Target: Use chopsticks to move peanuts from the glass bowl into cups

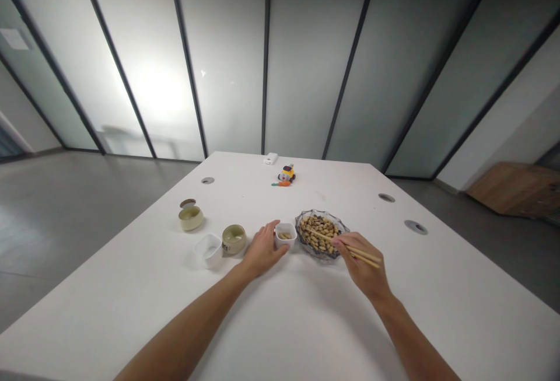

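My right hand (364, 267) grips a pair of wooden chopsticks (345, 245), their tips resting among the peanuts in a clear glass bowl (321, 233). My left hand (263, 248) curls around the near side of a small white square cup (285, 234) that holds a few peanuts. This cup stands just left of the glass bowl.
On the white table (280, 311), left of my hand, stand a beige round cup (234, 238), a white square cup (209, 249) and a second beige cup (191, 217) with a lid behind it. A small toy (286, 175) and a white box (270, 158) lie at the far edge.
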Tool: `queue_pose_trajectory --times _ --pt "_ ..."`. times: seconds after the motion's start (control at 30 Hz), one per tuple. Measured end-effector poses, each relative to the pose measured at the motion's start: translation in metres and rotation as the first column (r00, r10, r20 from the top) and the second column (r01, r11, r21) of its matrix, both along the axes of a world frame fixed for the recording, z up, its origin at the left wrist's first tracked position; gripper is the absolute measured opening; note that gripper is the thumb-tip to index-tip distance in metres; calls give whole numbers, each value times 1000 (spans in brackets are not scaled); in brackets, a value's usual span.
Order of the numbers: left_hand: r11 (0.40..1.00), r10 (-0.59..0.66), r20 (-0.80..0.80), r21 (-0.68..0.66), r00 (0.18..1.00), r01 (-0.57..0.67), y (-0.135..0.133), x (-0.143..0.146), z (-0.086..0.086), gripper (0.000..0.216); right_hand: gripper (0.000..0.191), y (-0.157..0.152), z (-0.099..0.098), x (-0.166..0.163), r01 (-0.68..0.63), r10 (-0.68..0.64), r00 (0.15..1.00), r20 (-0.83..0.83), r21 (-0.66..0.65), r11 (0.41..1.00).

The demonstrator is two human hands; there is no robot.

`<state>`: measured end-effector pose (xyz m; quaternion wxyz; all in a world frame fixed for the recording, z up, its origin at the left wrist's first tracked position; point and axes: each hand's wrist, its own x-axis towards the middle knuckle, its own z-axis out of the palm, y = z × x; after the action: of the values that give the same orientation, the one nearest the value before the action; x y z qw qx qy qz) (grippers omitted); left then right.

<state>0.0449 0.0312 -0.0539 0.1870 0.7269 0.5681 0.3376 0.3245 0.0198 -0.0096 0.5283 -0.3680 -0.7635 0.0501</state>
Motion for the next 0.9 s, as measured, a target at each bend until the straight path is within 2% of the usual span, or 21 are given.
queue_pose_trajectory --times 0.2,0.33,0.4,0.5,0.57,0.73,0.9 --pt "1000 -8 1 17 1000 8 -1 -1 1 67 23 -1 6 1 100 -97 994 -54 45 994" --pt "1000 -6 13 21 1000 6 -1 -1 1 66 26 -4 5 -3 166 -168 964 -204 -27 986" --pt "1000 -2 16 15 1000 2 -1 0 1 67 27 -7 3 -7 131 -147 956 -254 -76 988" --pt "1000 5 26 10 1000 -5 -1 0 2 67 28 -10 0 -16 14 -43 972 -233 -123 992" --pt "1000 8 27 4 1000 -8 -2 1 2 68 29 -11 -3 -19 -20 -14 972 -234 -140 990" --pt "1000 -4 19 -6 1000 4 -3 0 5 68 35 -4 -7 -12 118 -185 918 -350 -206 971" --pt "1000 -14 18 -8 1000 14 -2 0 6 67 40 6 -13 -3 179 -246 920 -305 -232 956"
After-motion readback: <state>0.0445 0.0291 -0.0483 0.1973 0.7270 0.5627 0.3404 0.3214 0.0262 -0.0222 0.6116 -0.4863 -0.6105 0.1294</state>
